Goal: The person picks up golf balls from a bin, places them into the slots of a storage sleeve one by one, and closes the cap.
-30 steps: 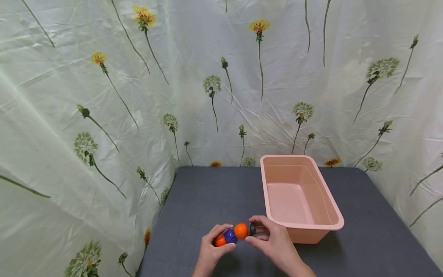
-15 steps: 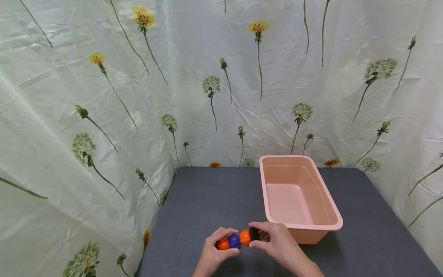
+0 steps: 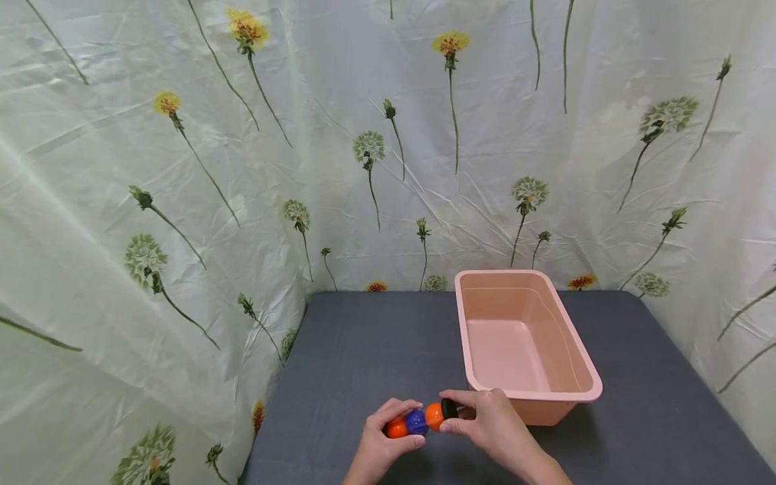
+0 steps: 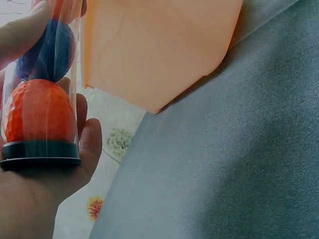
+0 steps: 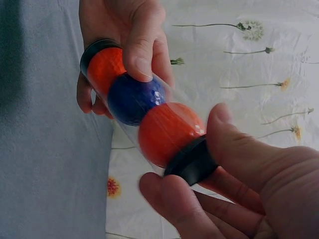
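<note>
Over the grey table (image 3: 364,337), just beside the pink bin (image 3: 524,337), my left hand (image 3: 382,448) curls its fingers (image 5: 144,45) round a clear tube (image 3: 418,421) of 3 balls while my right hand (image 3: 494,428) pinches its black cap (image 5: 192,162).

My head view is bright and evenly lit, sharp, with edges bowed by the wide lens. Soft shadows sit under the pink tub (image 3: 524,337) on the bench (image 3: 364,350). Both wrist views are close, soft-focused, slightly washed out.
</note>
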